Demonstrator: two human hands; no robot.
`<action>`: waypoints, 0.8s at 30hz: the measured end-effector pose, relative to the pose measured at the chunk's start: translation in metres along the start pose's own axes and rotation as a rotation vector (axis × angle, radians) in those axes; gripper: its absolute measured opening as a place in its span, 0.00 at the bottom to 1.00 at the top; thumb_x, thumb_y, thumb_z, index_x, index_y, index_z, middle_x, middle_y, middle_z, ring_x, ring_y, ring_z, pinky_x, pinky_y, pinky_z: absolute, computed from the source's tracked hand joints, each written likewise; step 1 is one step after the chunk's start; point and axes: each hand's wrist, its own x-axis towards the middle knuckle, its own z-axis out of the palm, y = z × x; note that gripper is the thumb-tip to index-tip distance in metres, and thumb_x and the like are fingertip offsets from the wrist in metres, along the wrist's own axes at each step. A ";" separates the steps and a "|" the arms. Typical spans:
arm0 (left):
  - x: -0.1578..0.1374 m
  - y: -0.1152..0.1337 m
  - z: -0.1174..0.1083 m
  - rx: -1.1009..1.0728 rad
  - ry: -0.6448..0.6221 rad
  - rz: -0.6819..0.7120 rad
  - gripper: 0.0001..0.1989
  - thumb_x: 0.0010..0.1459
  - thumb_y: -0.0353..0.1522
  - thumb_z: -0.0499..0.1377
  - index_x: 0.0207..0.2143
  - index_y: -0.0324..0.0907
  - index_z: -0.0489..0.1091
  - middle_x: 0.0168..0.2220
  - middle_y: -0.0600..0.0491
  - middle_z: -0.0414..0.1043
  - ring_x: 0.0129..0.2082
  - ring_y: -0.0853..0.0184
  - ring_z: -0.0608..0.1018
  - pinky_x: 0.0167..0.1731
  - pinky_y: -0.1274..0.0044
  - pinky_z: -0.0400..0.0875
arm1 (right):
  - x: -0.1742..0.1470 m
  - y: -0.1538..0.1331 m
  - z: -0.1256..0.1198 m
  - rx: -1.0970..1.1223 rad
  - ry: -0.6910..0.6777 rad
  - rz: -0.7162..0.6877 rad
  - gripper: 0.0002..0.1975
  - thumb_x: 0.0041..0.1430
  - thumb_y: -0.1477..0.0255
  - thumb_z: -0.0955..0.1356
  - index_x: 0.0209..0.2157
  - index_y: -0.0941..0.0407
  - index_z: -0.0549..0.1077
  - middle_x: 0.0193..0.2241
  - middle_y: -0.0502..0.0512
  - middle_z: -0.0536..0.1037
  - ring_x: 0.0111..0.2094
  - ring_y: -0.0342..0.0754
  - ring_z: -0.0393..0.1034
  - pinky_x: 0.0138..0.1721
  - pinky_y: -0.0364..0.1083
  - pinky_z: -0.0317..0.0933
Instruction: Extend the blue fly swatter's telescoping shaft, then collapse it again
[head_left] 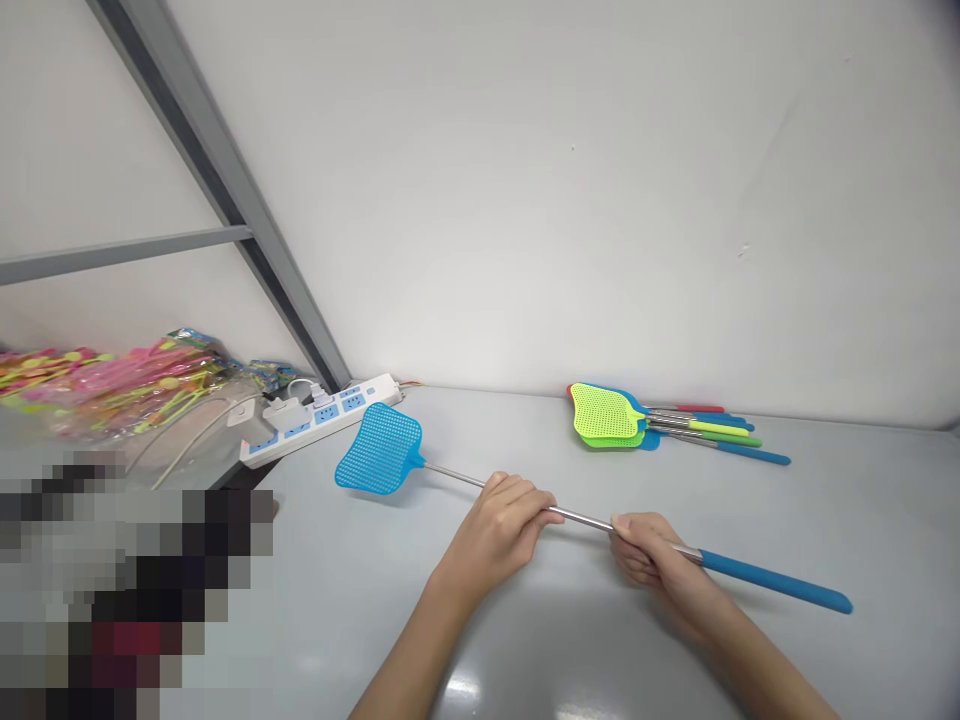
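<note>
Both hands on the blue swatter, just above the counter. L hand fingers wrapped on the steel rod mid-span, R hand clamped at the rod/grip joint. Rod looks fully telescoped out, head pointing left. Pile of swatters lying by the wall, well apart.

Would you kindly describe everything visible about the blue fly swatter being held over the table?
The blue fly swatter has a flat, perforated plastic head, a shiny metal shaft that looks telescopic, and a blue handle. It lies nearly level just above the grey table, head pointing left toward the power strip, handle to the right. The left hand grips the shaft at mid-length; the right hand grips it near the handle.
</note>
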 end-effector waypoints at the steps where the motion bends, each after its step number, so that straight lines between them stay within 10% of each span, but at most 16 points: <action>1: 0.000 0.000 -0.001 -0.019 -0.004 -0.011 0.08 0.56 0.33 0.46 0.30 0.42 0.63 0.26 0.55 0.67 0.27 0.72 0.66 0.32 0.78 0.56 | 0.000 0.000 0.000 -0.002 0.000 -0.004 0.21 0.52 0.62 0.61 0.14 0.56 0.49 0.14 0.43 0.44 0.16 0.38 0.34 0.18 0.44 0.31; 24: -0.002 -0.006 -0.005 -0.052 0.021 -0.038 0.08 0.56 0.32 0.47 0.31 0.41 0.64 0.26 0.55 0.67 0.27 0.72 0.66 0.33 0.77 0.56 | 0.001 0.000 -0.016 -0.080 -0.041 -0.072 0.21 0.52 0.62 0.60 0.13 0.56 0.49 0.13 0.43 0.45 0.17 0.39 0.34 0.19 0.44 0.32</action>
